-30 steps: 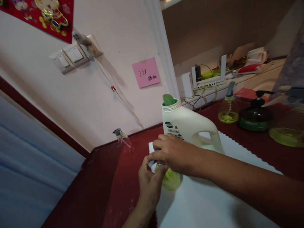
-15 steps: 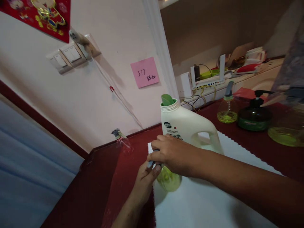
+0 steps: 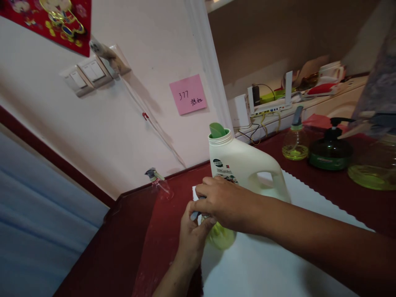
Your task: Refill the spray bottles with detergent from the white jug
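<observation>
A clear spray bottle (image 3: 223,238) with yellow-green liquid stands on a white sheet (image 3: 262,264). My right hand (image 3: 227,202) is closed over its top, where a bit of the grey spray head (image 3: 194,215) pokes out past the fingers. Fingers and thumb of my left hand (image 3: 192,233) pinch round the bottle's neck and spray head, close against the right hand. Most of the spray head and neck is hidden by both hands. Right behind them is a cream detergent jug (image 3: 250,163), its mouth uncapped and a green spout showing inside.
A clear spray bottle with a grey head (image 3: 162,187) stands by the wall at left. On the right are another spray bottle (image 3: 295,150), a dark green pump bottle (image 3: 331,154) and a larger bottle of yellow liquid (image 3: 374,171). A white router (image 3: 272,107) sits behind.
My left hand has shifted slightly right and its thumb has moved further across the bottle's neck. My right hand keeps its grip on the top, almost in the same place.
</observation>
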Demonstrator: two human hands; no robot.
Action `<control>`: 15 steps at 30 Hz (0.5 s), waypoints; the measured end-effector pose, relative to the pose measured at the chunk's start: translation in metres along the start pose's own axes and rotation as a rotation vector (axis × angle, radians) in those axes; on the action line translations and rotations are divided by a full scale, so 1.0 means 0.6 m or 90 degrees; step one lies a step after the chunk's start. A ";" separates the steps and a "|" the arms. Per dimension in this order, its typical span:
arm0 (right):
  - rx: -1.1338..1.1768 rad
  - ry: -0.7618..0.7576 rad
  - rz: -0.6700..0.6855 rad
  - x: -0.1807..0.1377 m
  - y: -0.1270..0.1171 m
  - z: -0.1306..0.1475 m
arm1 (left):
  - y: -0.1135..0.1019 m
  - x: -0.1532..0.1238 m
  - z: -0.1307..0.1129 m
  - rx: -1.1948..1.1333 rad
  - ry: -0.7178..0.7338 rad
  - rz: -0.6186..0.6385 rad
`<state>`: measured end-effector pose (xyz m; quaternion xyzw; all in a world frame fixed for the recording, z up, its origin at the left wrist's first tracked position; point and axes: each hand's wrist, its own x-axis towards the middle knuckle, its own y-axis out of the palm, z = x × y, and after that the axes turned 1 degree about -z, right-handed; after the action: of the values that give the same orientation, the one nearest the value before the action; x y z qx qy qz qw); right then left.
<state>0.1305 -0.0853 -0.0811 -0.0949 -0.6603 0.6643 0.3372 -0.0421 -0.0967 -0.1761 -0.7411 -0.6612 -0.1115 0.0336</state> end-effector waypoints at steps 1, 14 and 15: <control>-0.001 0.001 -0.001 0.000 0.000 0.000 | 0.001 -0.001 0.000 0.001 0.003 -0.011; -0.024 0.009 -0.011 -0.001 0.009 -0.003 | -0.033 0.007 0.002 0.008 -0.041 0.128; -0.022 0.010 -0.009 -0.001 0.008 -0.002 | -0.027 0.007 0.002 -0.001 -0.039 0.121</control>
<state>0.1300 -0.0839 -0.0860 -0.1014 -0.6693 0.6499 0.3455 -0.0576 -0.0902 -0.1777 -0.8036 -0.5885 -0.0858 0.0231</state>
